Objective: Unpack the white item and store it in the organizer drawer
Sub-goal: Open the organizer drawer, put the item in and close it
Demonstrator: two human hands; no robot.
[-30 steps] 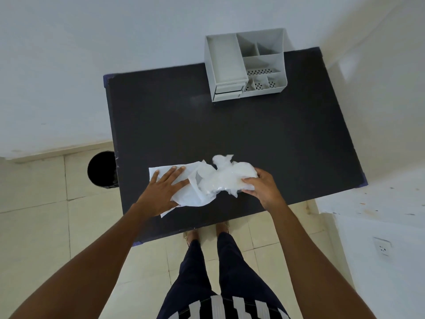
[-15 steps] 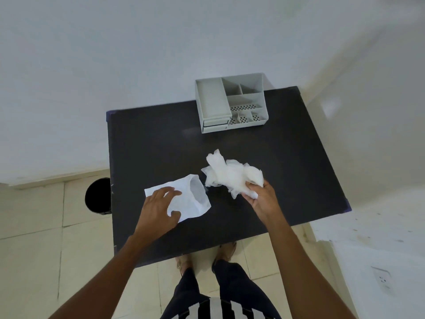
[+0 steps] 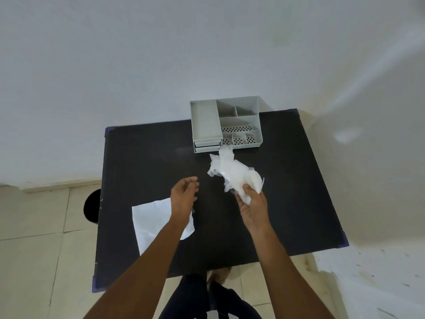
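Head view, looking down on a dark desk [image 3: 147,162] set against a pale wall. The right hand [image 3: 253,204], right of centre in the frame, grasps the lower end of the white item [image 3: 232,172], a crumpled, translucent white bundle held up above the desk surface; its upper tip overlaps the front edge of the organizer in the picture, though whether the two touch cannot be told. The left hand [image 3: 184,194], just left of centre, is released and holds nothing, its fingers loosely curled, well apart from the bundle. Beneath and to the left of the left forearm, a flat white wrapper [image 3: 154,217] lies on the desk in the lower-left part of the surface. The grey organizer [image 3: 226,125] stands at the far edge of the desk, above centre, with one long tray on its left, several smaller compartments on its right, some with perforated floors, and drawer fronts [image 3: 207,146] visible low on its near left face. A round black object [image 3: 92,206] sits on the tiled floor beside the desk's left edge.
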